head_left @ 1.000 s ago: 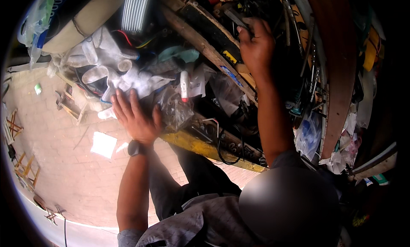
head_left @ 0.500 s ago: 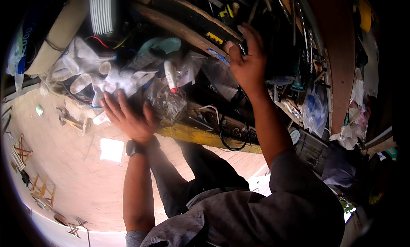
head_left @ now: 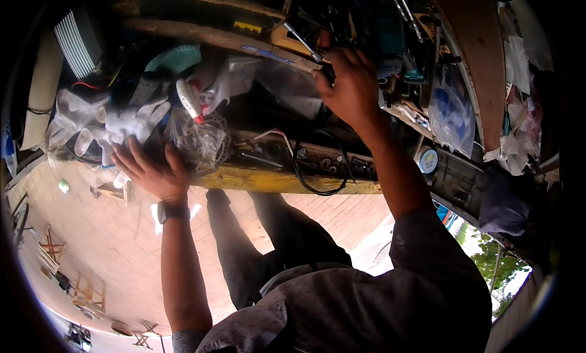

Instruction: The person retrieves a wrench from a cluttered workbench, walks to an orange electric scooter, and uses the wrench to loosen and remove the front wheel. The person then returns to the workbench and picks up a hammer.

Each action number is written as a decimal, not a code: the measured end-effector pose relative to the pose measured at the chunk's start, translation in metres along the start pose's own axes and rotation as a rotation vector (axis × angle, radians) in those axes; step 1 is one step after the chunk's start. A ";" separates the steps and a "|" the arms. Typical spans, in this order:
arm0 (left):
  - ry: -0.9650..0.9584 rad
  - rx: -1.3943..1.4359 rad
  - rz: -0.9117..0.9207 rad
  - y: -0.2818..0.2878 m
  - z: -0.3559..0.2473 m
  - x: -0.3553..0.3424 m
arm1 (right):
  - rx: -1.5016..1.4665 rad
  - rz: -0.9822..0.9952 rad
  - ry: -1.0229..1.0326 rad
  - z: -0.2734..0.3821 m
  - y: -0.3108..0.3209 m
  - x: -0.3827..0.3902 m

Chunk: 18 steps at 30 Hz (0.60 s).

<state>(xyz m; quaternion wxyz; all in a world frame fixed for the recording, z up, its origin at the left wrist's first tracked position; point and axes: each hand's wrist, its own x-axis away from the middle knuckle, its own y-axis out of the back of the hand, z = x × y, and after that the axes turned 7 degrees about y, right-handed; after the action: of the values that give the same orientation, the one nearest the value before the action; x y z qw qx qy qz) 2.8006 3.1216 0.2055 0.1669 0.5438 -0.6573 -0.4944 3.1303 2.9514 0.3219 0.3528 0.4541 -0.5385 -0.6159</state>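
My left hand [head_left: 152, 170], a watch on its wrist, lies with fingers spread over the near edge of white work gloves [head_left: 131, 121]. At the tool shelf, my right hand [head_left: 349, 87] is closed, with thumb and fingers around a slim metal tool [head_left: 299, 39]. The tool's shiny shaft points up and left from the fingers; its grip end is mostly hidden, so I cannot tell its exact kind. Between my hands lie a white-and-red plastic handle-like piece [head_left: 188, 100] and clear plastic bags [head_left: 198, 142].
A yellow-edged wooden bench [head_left: 244, 180] crosses in front of my legs, with a black cable [head_left: 299, 176] hanging over it. Small metal parts sit in its trough. A wooden shelf rail [head_left: 220, 39] runs behind. At right hang a bluish plastic bag [head_left: 450, 118] and a brown post [head_left: 473, 66].
The view has shifted to the right, so the bench things appear further left. The metal tool's shaft now shows beyond my right hand's fingers. My left hand stays on the gloves.
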 end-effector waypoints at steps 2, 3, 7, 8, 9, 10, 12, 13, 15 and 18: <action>-0.007 -0.008 0.002 0.001 0.001 0.000 | -0.007 0.077 -0.015 -0.002 0.009 0.000; -0.018 -0.004 -0.004 0.005 -0.001 0.000 | -0.016 0.067 -0.005 -0.006 0.013 0.003; 0.014 -0.024 0.009 0.007 -0.004 -0.002 | -0.003 0.008 0.078 -0.026 0.016 0.013; 0.009 -0.016 0.009 0.006 -0.004 -0.002 | 0.013 -0.010 0.110 -0.029 0.016 0.014; 0.008 -0.012 0.012 0.008 -0.005 -0.002 | 0.001 -0.018 0.083 -0.032 0.020 0.014; 0.007 -0.008 0.014 0.011 -0.006 -0.002 | 0.008 -0.013 0.099 -0.034 0.021 0.014; 0.011 0.003 0.008 0.010 -0.007 -0.002 | 0.026 -0.005 0.132 -0.038 0.018 0.012; 0.013 0.009 0.005 0.008 -0.006 -0.002 | 0.018 0.031 0.146 -0.039 0.017 0.011; 0.008 0.015 -0.008 0.008 -0.006 0.000 | -0.039 0.094 0.157 -0.040 0.018 0.002; 0.014 0.017 -0.012 0.010 -0.006 -0.003 | -0.281 0.113 -0.175 -0.037 0.018 -0.023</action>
<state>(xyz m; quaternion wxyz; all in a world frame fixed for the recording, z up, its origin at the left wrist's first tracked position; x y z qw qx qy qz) 2.8006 3.1200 0.2179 0.1639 0.5524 -0.6572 -0.4858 3.1717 2.9571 0.3430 0.3984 0.3140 -0.5004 -0.7016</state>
